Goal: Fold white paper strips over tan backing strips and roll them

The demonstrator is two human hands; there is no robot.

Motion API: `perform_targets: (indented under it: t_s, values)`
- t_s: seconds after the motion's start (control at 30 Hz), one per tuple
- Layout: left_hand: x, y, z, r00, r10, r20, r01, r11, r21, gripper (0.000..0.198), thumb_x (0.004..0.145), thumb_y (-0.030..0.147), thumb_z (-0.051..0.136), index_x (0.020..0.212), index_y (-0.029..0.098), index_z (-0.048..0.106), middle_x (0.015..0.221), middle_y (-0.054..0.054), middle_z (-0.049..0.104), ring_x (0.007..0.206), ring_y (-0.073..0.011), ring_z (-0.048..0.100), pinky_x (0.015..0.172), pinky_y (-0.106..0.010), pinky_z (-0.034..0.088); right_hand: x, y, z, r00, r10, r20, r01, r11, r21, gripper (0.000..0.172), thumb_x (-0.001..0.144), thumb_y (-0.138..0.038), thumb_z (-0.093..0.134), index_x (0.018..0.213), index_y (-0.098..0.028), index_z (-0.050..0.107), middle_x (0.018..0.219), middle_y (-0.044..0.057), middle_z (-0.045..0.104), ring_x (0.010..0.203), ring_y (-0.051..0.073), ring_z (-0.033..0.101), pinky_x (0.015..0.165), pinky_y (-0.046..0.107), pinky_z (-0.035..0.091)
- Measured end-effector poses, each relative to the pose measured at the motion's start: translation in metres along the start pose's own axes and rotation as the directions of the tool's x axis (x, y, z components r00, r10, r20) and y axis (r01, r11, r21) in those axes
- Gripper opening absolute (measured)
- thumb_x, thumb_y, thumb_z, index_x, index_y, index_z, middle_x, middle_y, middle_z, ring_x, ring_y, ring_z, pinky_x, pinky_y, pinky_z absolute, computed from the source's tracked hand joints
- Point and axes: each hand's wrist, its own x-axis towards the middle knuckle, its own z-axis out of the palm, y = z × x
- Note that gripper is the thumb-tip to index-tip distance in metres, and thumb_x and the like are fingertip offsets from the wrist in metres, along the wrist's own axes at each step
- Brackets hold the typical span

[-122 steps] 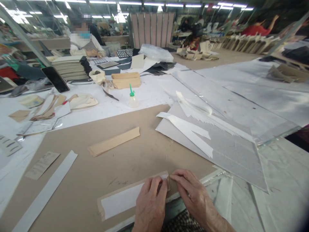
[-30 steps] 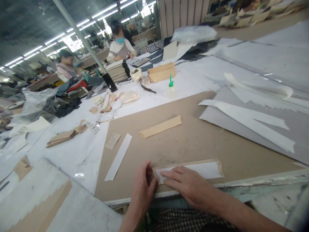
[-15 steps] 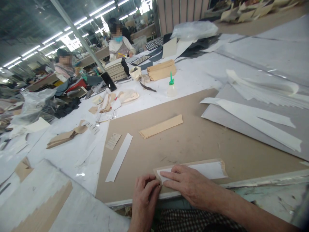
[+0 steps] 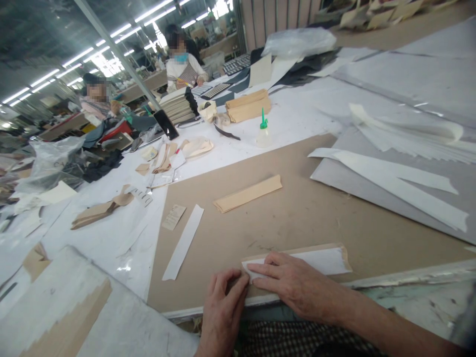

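Observation:
Near the front edge of the brown board lies a beige strip (image 4: 346,258) with a white strip (image 4: 323,261) on top of it. My left hand (image 4: 225,302) pinches the left end of the beige strip, thumb and index finger together; the exact grip is partly hidden. Flat across the white strip rests my right hand (image 4: 288,280), its fingers stretched toward that same end. Farther up the board is a small stack of beige strips (image 4: 248,193). A loose white strip (image 4: 183,243) lies to the left, beside a small printed card (image 4: 174,217).
The brown board (image 4: 297,198) covers the table in front of me. A bottle with a green nozzle (image 4: 264,130) stands behind it. White strips (image 4: 394,183) lie on a grey sheet at right. A phone (image 4: 165,124) leans at the back left. Two people sit beyond the table.
At the left end, the beige margin that stuck out past the white strip no longer shows; it looks folded over. Both hands have stayed nearly in place.

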Motion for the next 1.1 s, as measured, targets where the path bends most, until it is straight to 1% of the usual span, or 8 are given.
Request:
perform_targets:
  t_s: [0.27, 0.47, 0.57, 0.67, 0.77, 0.9, 1.03, 1.1]
  values:
    - [0.004, -0.004, -0.004, 0.987, 0.06, 0.15, -0.082, 0.986, 0.144, 0.042, 0.095, 0.011, 0.048, 0.134, 0.024, 0.058, 0.119, -0.011, 0.059, 0.103, -0.0222, 0.057, 0.086, -0.035, 0.056, 0.0, 0.002, 0.003, 1.0, -0.02, -0.013, 0.02, 1.0, 0.002, 0.058, 0.082, -0.004, 0.054, 0.138, -0.021, 0.056, 0.15, 0.004, 0.051, 0.11, 0.023, 0.051, 0.099, 0.039, 0.045]
    - [0.007, 0.001, -0.01, 0.97, 0.11, 0.217, -0.164, 0.956, 0.246, 0.048, 0.09, 0.01, 0.052, 0.136, 0.022, 0.056, 0.122, -0.012, 0.062, 0.105, -0.0287, 0.055, 0.085, -0.042, 0.055, -0.005, 0.001, 0.006, 0.999, -0.011, -0.051, 0.012, 1.0, 0.028, 0.057, 0.083, -0.004, 0.054, 0.138, -0.02, 0.056, 0.145, 0.006, 0.056, 0.113, 0.023, 0.05, 0.102, 0.04, 0.044]
    - [0.009, 0.002, -0.011, 0.976, 0.064, 0.206, -0.103, 0.978, 0.183, 0.048, 0.089, 0.008, 0.053, 0.134, 0.024, 0.058, 0.118, -0.011, 0.063, 0.102, -0.0257, 0.056, 0.084, -0.038, 0.055, -0.008, 0.0, 0.009, 0.998, 0.012, -0.068, -0.011, 1.0, 0.017, 0.055, 0.081, -0.003, 0.054, 0.134, -0.017, 0.058, 0.144, 0.006, 0.057, 0.115, 0.023, 0.049, 0.103, 0.039, 0.044]
    - [0.009, 0.002, -0.011, 0.985, 0.02, 0.173, -0.028, 0.999, 0.041, 0.042, 0.091, 0.007, 0.051, 0.128, 0.025, 0.061, 0.114, -0.009, 0.061, 0.101, -0.0217, 0.056, 0.085, -0.034, 0.054, -0.011, -0.001, 0.012, 0.996, 0.028, -0.086, -0.027, 1.0, 0.005, 0.053, 0.079, -0.002, 0.054, 0.129, -0.017, 0.061, 0.143, 0.007, 0.058, 0.115, 0.024, 0.05, 0.102, 0.039, 0.044]
    - [0.006, 0.004, -0.009, 0.991, 0.012, 0.135, -0.006, 0.999, -0.042, 0.037, 0.092, 0.006, 0.051, 0.122, 0.023, 0.063, 0.112, -0.009, 0.06, 0.101, -0.0208, 0.056, 0.086, -0.032, 0.054, -0.011, -0.002, 0.013, 0.994, 0.024, -0.102, -0.024, 1.0, 0.001, 0.052, 0.08, -0.002, 0.054, 0.129, -0.017, 0.061, 0.142, 0.007, 0.058, 0.114, 0.024, 0.05, 0.101, 0.039, 0.045]
    - [0.002, 0.008, -0.005, 0.991, 0.055, 0.119, -0.058, 0.998, 0.019, 0.038, 0.092, 0.006, 0.05, 0.124, 0.021, 0.062, 0.111, -0.01, 0.061, 0.098, -0.0222, 0.056, 0.081, -0.034, 0.055, -0.011, -0.002, 0.012, 0.994, 0.027, -0.106, -0.028, 1.0, -0.002, 0.05, 0.082, -0.003, 0.053, 0.13, -0.016, 0.06, 0.142, 0.006, 0.059, 0.114, 0.024, 0.049, 0.102, 0.039, 0.044]
    - [0.003, 0.01, -0.005, 0.973, 0.125, 0.194, -0.153, 0.979, 0.138, 0.04, 0.092, 0.008, 0.05, 0.129, 0.019, 0.059, 0.114, -0.012, 0.064, 0.098, -0.0265, 0.057, 0.081, -0.042, 0.056, -0.011, -0.003, 0.015, 0.993, 0.022, -0.114, -0.024, 1.0, -0.014, 0.055, 0.084, -0.004, 0.053, 0.138, -0.016, 0.055, 0.142, 0.007, 0.058, 0.115, 0.024, 0.049, 0.102, 0.04, 0.044]
    - [0.006, 0.01, -0.007, 0.976, 0.102, 0.192, -0.121, 0.989, 0.088, 0.036, 0.092, 0.009, 0.05, 0.124, 0.02, 0.061, 0.112, -0.011, 0.065, 0.097, -0.025, 0.059, 0.082, -0.04, 0.057, -0.011, -0.004, 0.016, 0.991, 0.036, -0.125, -0.04, 0.999, -0.032, 0.057, 0.085, -0.005, 0.054, 0.141, -0.016, 0.051, 0.141, 0.008, 0.059, 0.114, 0.025, 0.05, 0.102, 0.041, 0.045]
